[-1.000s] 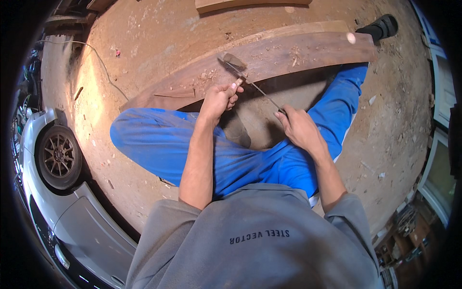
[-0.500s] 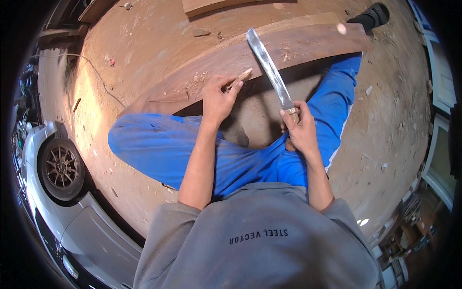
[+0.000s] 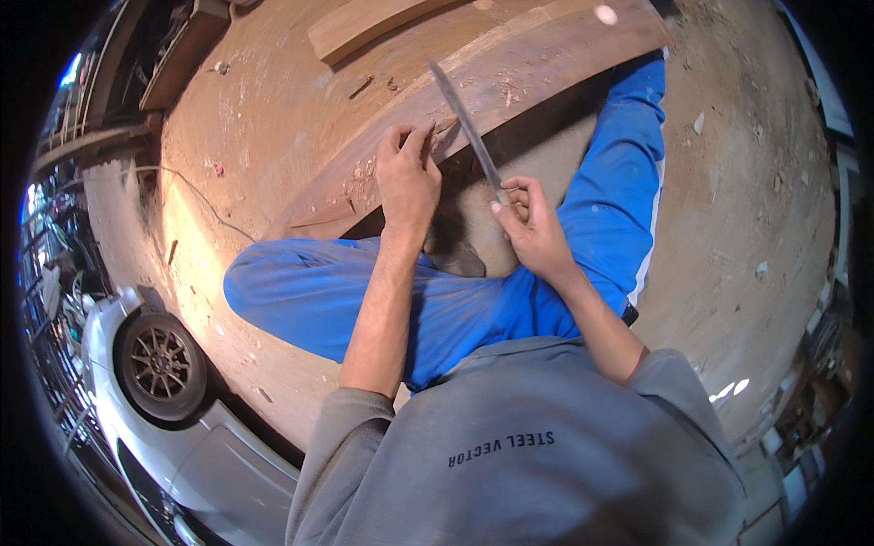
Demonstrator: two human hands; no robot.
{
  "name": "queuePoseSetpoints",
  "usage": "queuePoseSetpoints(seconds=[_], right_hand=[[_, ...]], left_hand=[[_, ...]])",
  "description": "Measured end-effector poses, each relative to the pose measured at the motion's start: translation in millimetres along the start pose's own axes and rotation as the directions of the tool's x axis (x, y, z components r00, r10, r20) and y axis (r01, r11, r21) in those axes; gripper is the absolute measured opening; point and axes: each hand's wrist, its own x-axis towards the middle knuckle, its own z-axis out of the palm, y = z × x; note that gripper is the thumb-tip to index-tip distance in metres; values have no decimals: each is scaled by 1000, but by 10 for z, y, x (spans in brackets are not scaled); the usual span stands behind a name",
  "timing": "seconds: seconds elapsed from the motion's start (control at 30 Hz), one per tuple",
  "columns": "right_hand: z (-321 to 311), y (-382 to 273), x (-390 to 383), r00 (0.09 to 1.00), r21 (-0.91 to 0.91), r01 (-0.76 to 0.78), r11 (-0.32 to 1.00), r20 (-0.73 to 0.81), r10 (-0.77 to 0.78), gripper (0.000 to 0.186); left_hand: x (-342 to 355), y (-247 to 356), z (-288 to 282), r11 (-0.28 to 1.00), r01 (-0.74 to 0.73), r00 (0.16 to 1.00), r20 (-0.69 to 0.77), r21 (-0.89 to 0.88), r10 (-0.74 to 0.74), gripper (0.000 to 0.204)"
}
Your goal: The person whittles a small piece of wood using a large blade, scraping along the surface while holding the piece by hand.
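Well, the right hand is closed round the near end of a long knife, whose blade slants across the view of a curved plank. The left hand pinches a small wooden piece, fingers partly hiding it. Shavings litter the plank; a beam lies beyond, a silver car off left.

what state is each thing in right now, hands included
left hand, pinching a small wood piece
right hand, closed on the knife at its handle end
knife, bare-bladed, tip pointing ahead and leftward
plank, lying crosswise, strewn with shavings
wood beam, lying on the floor
silver car, standing, partly in view
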Motion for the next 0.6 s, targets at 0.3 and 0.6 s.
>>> queuePoseSetpoints(seconds=[0.3,0.6], right_hand=[[-115,185,254,938,47,-335,941,108,328,45],[-16,-202,91,991,-25,46,999,-125,-49,53]], left_hand=[[208,177,-60,997,72,989,129,-27,-68,7],[344,269,-39,983,-185,974,134,11,182,10]])
